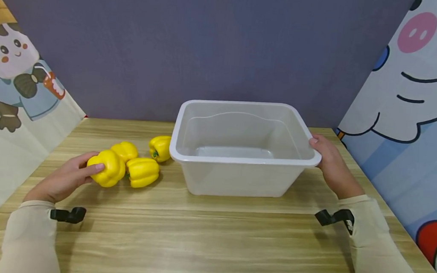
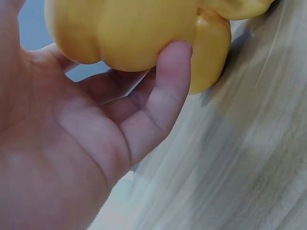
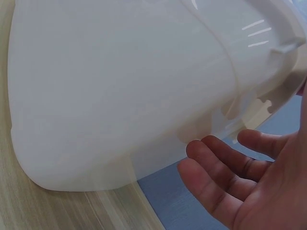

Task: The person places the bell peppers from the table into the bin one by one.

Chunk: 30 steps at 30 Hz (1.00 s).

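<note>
My left hand [image 1: 63,178] grips a yellow bell pepper [image 1: 107,169], its thumb lying across the near side; the left wrist view shows fingers curled against the pepper [image 2: 124,33]. Close beside it are two more yellow bell peppers, one behind [image 1: 125,150] and one to the right [image 1: 143,172]. Another bell pepper [image 1: 159,148] lies against the left side of a white plastic bin [image 1: 238,179]. At the bin's right end, my right hand [image 1: 332,164] holds the rim, thumb on top. From the right wrist view, its fingers [image 3: 211,187] bend below the rim, near the outer wall.
The bin stands upright on a wood-grain table [image 1: 179,240], with nothing seen inside it. Behind the table rises a grey-blue panel [image 1: 210,46]. Cartoon-printed sheets hang at the left [image 1: 10,94] and right [image 1: 412,169]. Each wrist carries a black mount [image 1: 67,214].
</note>
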{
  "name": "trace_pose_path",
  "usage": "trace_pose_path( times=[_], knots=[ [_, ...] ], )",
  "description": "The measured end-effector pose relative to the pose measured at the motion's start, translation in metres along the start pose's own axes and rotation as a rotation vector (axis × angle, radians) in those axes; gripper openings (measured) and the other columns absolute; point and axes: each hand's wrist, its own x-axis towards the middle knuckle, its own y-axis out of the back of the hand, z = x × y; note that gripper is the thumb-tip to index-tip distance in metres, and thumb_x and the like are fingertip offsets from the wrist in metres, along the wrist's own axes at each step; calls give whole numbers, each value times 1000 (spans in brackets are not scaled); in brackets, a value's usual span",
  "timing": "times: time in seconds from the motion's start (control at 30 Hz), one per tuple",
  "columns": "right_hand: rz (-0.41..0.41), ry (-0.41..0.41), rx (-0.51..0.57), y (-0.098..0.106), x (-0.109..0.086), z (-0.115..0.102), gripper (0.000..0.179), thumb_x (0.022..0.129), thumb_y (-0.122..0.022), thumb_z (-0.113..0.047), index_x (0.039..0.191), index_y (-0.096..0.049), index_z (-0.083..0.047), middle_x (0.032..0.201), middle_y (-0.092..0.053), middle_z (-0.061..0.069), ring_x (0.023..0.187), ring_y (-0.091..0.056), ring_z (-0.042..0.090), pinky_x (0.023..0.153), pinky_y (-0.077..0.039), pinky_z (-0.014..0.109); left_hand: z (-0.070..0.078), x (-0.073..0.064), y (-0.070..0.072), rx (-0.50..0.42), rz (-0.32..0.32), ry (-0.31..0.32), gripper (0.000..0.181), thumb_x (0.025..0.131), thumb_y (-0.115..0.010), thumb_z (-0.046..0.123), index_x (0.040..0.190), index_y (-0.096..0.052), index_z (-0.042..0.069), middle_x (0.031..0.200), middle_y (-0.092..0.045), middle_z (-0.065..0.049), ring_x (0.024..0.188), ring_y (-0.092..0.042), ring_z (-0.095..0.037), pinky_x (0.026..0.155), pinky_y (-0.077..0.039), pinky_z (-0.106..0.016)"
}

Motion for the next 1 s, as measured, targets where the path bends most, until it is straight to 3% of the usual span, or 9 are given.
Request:
trace_pose_path(
  times=[0.37, 0.7, 1.0],
  knots=[
    [-6, 7, 47, -1, 0, 0, 53, 100, -30, -43, 129, -42, 0, 112, -51, 10, 92, -53, 16, 73, -48, 27, 2, 1, -1, -169, -20, -69, 25, 100, -39, 11, 123, -48, 12, 108, -55, -3, 87, -59, -14, 75, -53, -30],
    [-26, 47, 84, 0, -1, 2, 51, 101, -30, -40, 128, -44, 1, 112, -51, 10, 92, -53, 16, 73, -48, 28, 6, 4, -3, -177, -10, -70, 24, 101, -37, 14, 122, -48, 10, 107, -54, -3, 89, -58, -14, 78, -51, -28],
    [-29, 36, 72, -2, 0, 3, 52, 101, -29, -42, 128, -43, 0, 113, -50, 9, 93, -52, 16, 74, -48, 27, 9, 5, -5, -230, -17, -125, 25, 101, -36, 11, 122, -50, 9, 106, -56, -3, 89, -57, -14, 78, -51, -27]
  ],
)
